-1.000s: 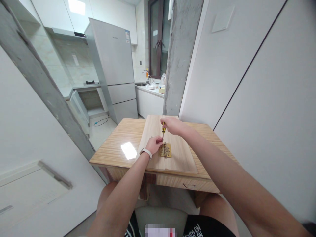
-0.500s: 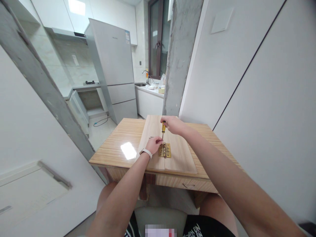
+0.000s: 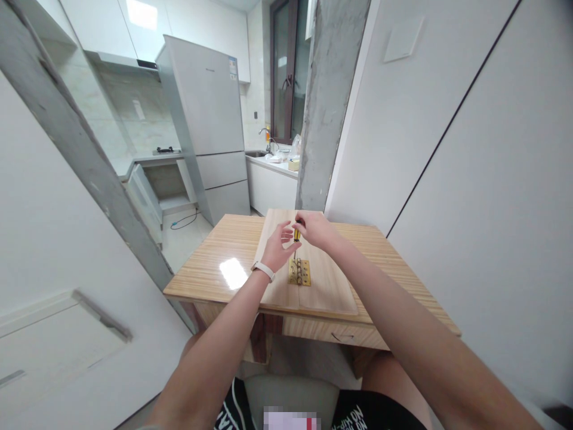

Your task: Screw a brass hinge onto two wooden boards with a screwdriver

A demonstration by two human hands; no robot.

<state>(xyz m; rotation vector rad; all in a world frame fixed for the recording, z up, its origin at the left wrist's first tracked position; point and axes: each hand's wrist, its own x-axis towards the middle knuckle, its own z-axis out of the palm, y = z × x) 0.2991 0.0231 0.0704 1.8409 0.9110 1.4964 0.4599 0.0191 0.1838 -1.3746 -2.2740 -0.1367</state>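
Note:
My right hand (image 3: 312,229) is closed around the yellow handle of a small screwdriver (image 3: 296,239), held upright with its tip down on a brass hinge (image 3: 299,272). The hinge lies across the seam of two pale wooden boards (image 3: 326,280) on a wooden table (image 3: 215,269). My left hand (image 3: 276,246), with a white band on its wrist, hovers just left of the screwdriver, fingers apart and holding nothing.
A concrete pillar (image 3: 329,101) and white wall panels (image 3: 447,131) rise behind and to the right of the table. A fridge (image 3: 208,125) and a kitchen counter with a sink (image 3: 268,161) stand further back. My knees are under the table's front edge.
My left hand has let go near the screwdriver tip at the hinge, risen and opened its fingers. My right hand stays on the screwdriver handle.

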